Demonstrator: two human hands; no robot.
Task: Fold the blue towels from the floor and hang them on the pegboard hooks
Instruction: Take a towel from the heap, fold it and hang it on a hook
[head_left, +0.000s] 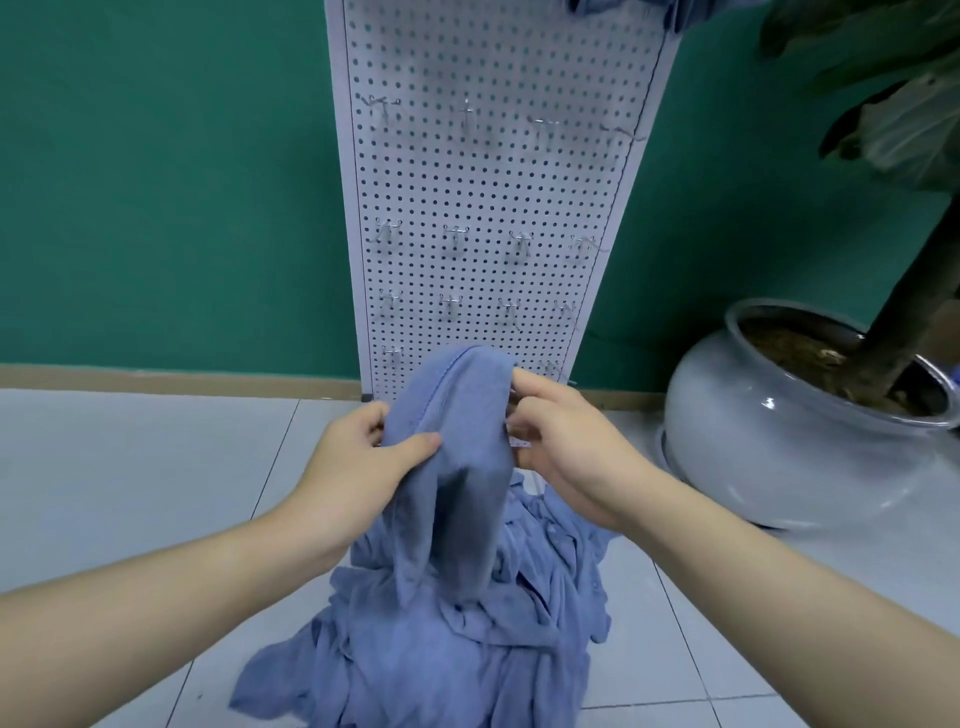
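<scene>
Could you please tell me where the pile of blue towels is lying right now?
In the head view the pile of blue towels lies on the tiled floor, low centre, before the pegboard and left of the plant pot.

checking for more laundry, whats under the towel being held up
Under the lifted towel, held by the left hand and right hand, a heap of blue towels lies on the tiled floor. What lies beneath the heap is covered.

hands (457, 447) gripping blue towel (457, 415), pegboard (493, 182)
</scene>
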